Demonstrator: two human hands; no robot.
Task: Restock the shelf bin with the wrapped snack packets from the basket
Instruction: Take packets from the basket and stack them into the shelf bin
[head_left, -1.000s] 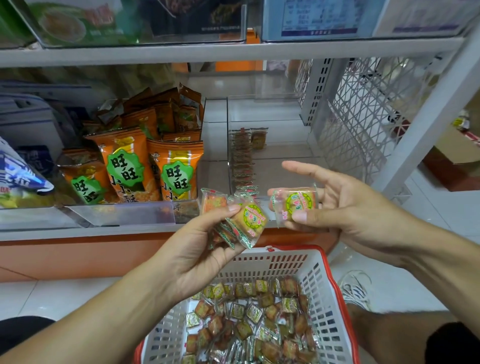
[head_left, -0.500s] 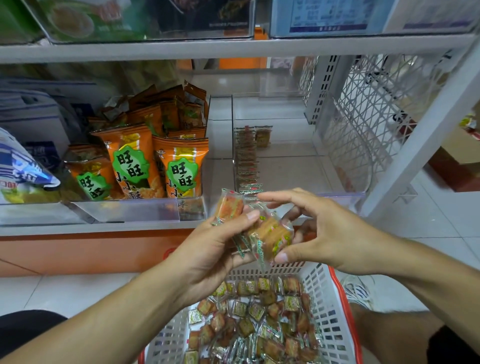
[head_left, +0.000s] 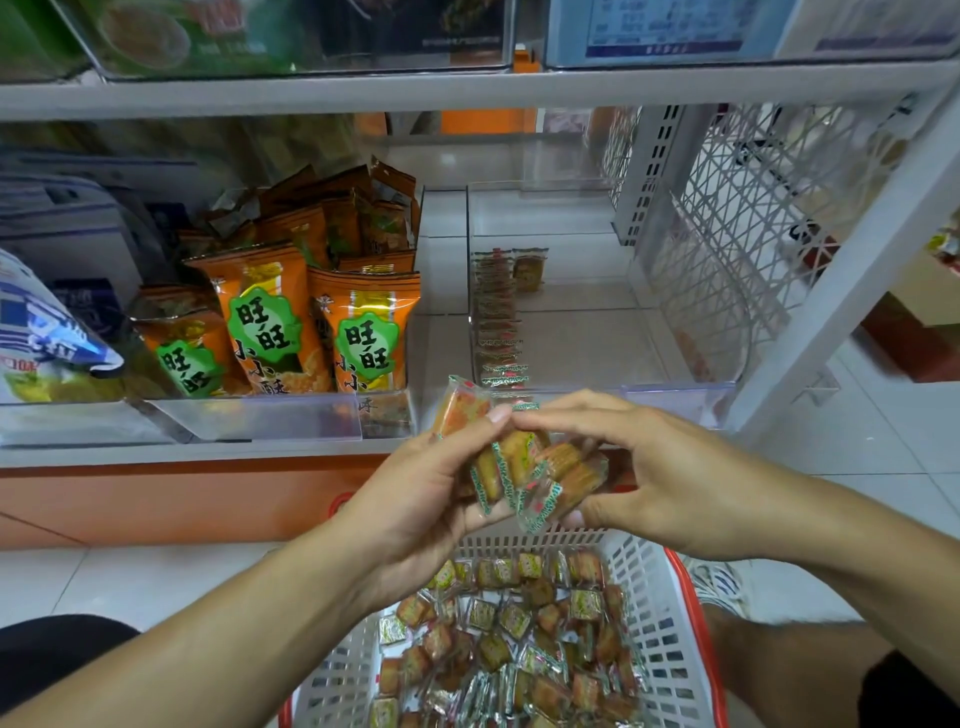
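My left hand (head_left: 415, 499) and my right hand (head_left: 654, 478) meet in front of the shelf edge and both grip one bunch of wrapped snack packets (head_left: 524, 467), small clear wrappers with green and red print. Directly below them stands a white basket (head_left: 670, 639) with a red rim, holding several more loose packets (head_left: 509, 649). Behind my hands sits the clear shelf bin (head_left: 670, 387); a row of the same packets (head_left: 496, 322) stands along its left wall, and the remaining floor of the bin is bare.
Orange snack bags (head_left: 322, 332) fill the clear bin to the left. A blue and white bag (head_left: 47, 332) lies at the far left. A white lattice panel (head_left: 737, 218) and a slanted white post (head_left: 852, 260) close the shelf's right side. Another shelf runs overhead.
My right hand, which held one packet apart a second ago, has come left and closed with my left hand around the bunch. Both hands now hold the packets together.
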